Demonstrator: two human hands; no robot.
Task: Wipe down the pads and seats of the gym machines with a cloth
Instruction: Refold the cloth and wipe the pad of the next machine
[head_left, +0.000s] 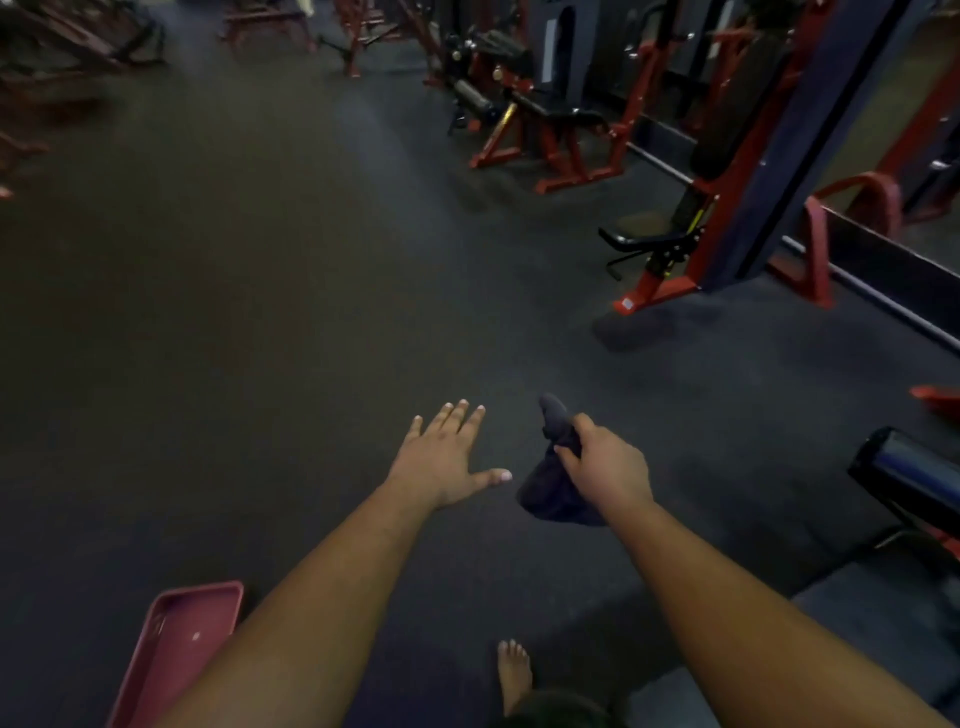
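Note:
My right hand (605, 467) grips a dark cloth (550, 483) that hangs bunched below and pokes up above my fist. My left hand (447, 457) is stretched out beside it, palm down, fingers straight and spread, holding nothing. Both hands hover over the dark rubber floor, apart from any machine. A red-framed machine with a black seat (644, 234) and a tall black back pad (737, 104) stands ahead on the right. A glossy dark pad (909, 467) shows at the right edge, close to my right arm.
A pink tray-like thing (176, 649) lies at the lower left by my left arm. My bare foot (514, 670) is on the floor below. More red machines with black pads (545, 109) line the far right and back. Open floor (260, 260) spreads across the left and middle.

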